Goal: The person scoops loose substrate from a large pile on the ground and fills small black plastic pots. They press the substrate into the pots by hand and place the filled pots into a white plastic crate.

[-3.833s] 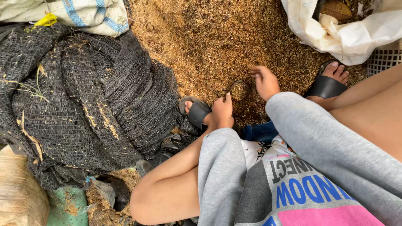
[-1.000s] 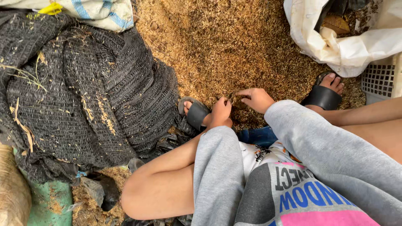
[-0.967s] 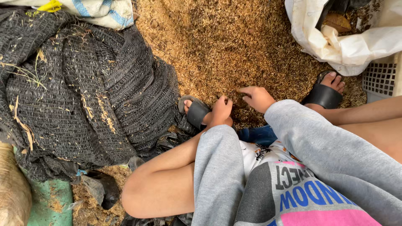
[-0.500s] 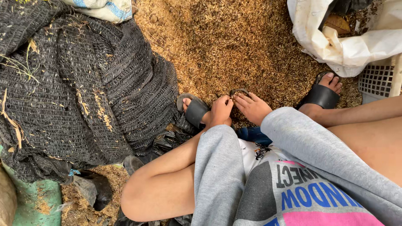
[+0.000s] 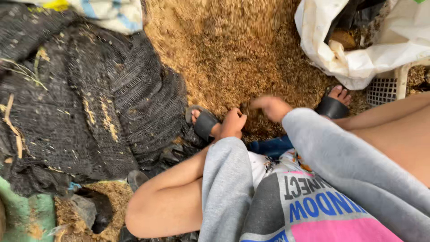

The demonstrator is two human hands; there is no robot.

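- Down between the two sandalled feet, the left hand [image 5: 233, 123] rests on the heap of brown husks [image 5: 237, 54], fingers curled together, just beside the black left sandal [image 5: 205, 124].
- Close by, the right hand [image 5: 272, 106] is blurred over the husks; whether it pinches anything I cannot tell.
- Black netting [image 5: 85, 103] lies bunched at the left.
- A white sack [image 5: 358, 62] sits beyond the right sandal [image 5: 332, 107].

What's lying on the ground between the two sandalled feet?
In the head view, both hands: the left hand beside the left sandal, the blurred right hand nearer the right sandal, over brown husk litter.
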